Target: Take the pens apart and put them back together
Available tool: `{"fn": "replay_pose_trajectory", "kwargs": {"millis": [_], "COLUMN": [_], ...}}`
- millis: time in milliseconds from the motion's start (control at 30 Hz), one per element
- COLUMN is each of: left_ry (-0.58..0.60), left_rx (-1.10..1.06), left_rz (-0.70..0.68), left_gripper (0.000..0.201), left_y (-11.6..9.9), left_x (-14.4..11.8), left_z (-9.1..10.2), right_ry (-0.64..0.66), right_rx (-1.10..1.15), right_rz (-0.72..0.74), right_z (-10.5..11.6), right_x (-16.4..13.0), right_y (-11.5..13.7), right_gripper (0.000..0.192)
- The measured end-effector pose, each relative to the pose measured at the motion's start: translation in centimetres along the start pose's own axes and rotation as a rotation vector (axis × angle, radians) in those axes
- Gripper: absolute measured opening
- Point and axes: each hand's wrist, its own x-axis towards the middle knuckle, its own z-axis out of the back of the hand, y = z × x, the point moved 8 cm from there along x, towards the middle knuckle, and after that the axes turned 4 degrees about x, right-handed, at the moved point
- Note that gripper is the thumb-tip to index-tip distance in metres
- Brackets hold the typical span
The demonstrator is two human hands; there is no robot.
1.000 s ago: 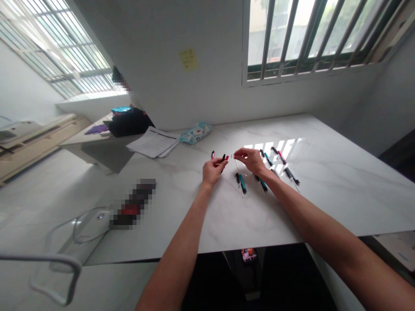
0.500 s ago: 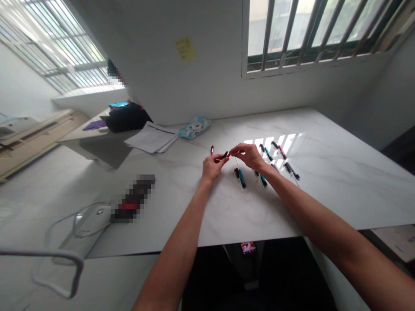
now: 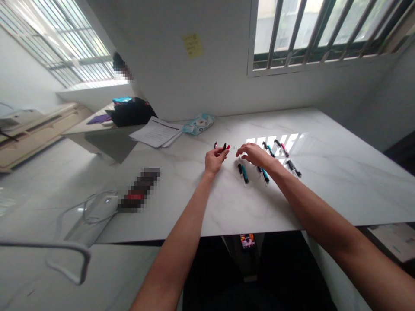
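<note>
My left hand (image 3: 214,161) pinches black and red pen parts (image 3: 228,147) between thumb and fingers. Just behind it, another red pen (image 3: 215,145) lies on the table. Across a small gap, my right hand (image 3: 254,154) is bent downward with its fingers apart. Its fingertips are close to a thin white refill (image 3: 236,148); whether they touch it I cannot tell. Below that hand lie taken-apart teal and black pens (image 3: 245,174), their thin white refills beside them. Further right are a teal pen (image 3: 271,150), a red pen (image 3: 285,150) and dark pen parts (image 3: 294,168).
The marbled white table (image 3: 181,203) has paper sheets (image 3: 157,131) and a blue-white packet (image 3: 199,124) along the back. A blurred-out dark object (image 3: 139,190) and a white device with a cable (image 3: 105,205) sit left. A phone (image 3: 247,242) shows below the front edge.
My right hand has drawn away to the right from the pen parts, its fingers spreading. My left hand keeps hold of the parts, now tilted more upright. The whole view has shifted slightly.
</note>
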Motion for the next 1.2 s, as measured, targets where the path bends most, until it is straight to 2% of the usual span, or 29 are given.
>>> {"fn": "replay_pose_trajectory", "kwargs": {"millis": [167, 300, 433, 567, 733, 900, 1033, 1100, 1200], "left_ry": [-0.059, -0.068, -0.073, -0.144, -0.214, -0.214, -0.215, -0.213, -0.202], "left_rx": [-0.073, -0.100, -0.154, -0.189, -0.208, -0.158, -0.125, -0.116, -0.102], "left_rz": [0.020, 0.006, -0.001, 0.007, 0.022, 0.021, 0.035, 0.026, 0.015], "left_gripper": [0.045, 0.042, 0.042, 0.042, 0.041, 0.046, 0.049, 0.050, 0.050], "left_y": [0.7, 0.4, -0.3, -0.5, -0.2, -0.3, -0.3, -0.4, -0.6], "left_x": [0.3, 0.3, 0.1, 0.2, 0.3, 0.2, 0.1, 0.1, 0.1], "left_z": [0.5, 0.6, 0.6, 1.6, 2.8, 2.8, 2.9, 2.9, 2.8], "right_ry": [0.065, 0.070, 0.077, 0.048, 0.072, 0.037, 0.026, -0.021, -0.203], "right_rx": [0.045, 0.041, -0.012, -0.032, 0.061, 0.104, 0.048, 0.009, 0.081], "right_rz": [-0.047, -0.028, 0.043, 0.118, 0.054, 0.001, -0.010, 0.005, 0.000], "right_z": [-1.6, -1.9, -2.3, -2.1, -2.0, -2.3, -2.9, -2.5, -0.2], "right_x": [0.4, 0.6, 0.5, 0.4, 0.4, 0.6, 0.9, 1.0, 0.7], "right_y": [-0.7, 0.2, 1.8, 2.6, 1.4, 0.9, 1.2, 1.8, 2.3], "right_gripper": [0.026, 0.023, 0.023, 0.018, 0.017, 0.020, 0.024, 0.027, 0.032]}}
